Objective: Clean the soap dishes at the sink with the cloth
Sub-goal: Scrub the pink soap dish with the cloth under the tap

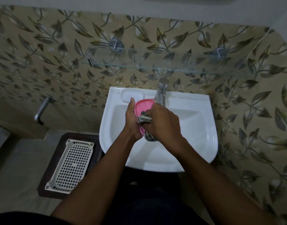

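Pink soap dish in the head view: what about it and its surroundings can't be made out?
Head view: pink soap dish lower end, hidden by left hand and cloth.
Head view: most of the cloth, covered by right hand.
Head view: sink drain, behind both hands.
Head view: any water from the tap, too dim.

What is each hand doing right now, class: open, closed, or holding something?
Left hand: grips the pink oval plastic soap dish.
Right hand: grips the grey striped cloth, pressing it on the dish.
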Tool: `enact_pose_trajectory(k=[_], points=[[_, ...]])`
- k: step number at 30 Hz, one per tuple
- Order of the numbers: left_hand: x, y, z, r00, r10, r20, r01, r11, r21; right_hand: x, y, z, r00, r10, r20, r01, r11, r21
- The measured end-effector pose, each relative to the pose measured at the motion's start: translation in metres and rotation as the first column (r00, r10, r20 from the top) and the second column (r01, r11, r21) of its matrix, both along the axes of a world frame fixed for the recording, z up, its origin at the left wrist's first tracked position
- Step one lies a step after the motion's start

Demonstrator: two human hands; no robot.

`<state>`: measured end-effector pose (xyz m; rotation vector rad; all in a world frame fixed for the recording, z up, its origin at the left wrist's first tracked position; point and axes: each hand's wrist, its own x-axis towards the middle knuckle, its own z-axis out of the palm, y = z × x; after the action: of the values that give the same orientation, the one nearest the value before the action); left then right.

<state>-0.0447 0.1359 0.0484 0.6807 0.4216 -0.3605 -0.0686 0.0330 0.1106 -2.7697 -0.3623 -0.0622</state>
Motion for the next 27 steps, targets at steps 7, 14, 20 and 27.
enact_pose_trajectory(k=[7,14,20,27], points=[[0.000,-0.001,-0.007,0.999,-0.019,0.034,0.015,0.993,0.114,-0.006,-0.018,-0.008,0.983,-0.129,-0.128,0.125,0.992,-0.033],[-0.002,0.002,-0.013,0.996,0.019,0.086,-0.030,0.991,0.127,-0.024,-0.008,-0.015,0.975,-0.145,-0.167,0.157,0.986,0.057],[-0.004,-0.001,-0.009,0.996,0.036,0.086,-0.045,0.993,0.113,-0.019,-0.015,-0.009,0.969,-0.194,-0.151,0.201,0.979,0.027],[-0.006,0.000,-0.008,0.986,0.120,0.113,-0.128,0.989,0.070,-0.034,-0.006,-0.006,0.980,-0.126,-0.152,0.142,0.985,0.098]])
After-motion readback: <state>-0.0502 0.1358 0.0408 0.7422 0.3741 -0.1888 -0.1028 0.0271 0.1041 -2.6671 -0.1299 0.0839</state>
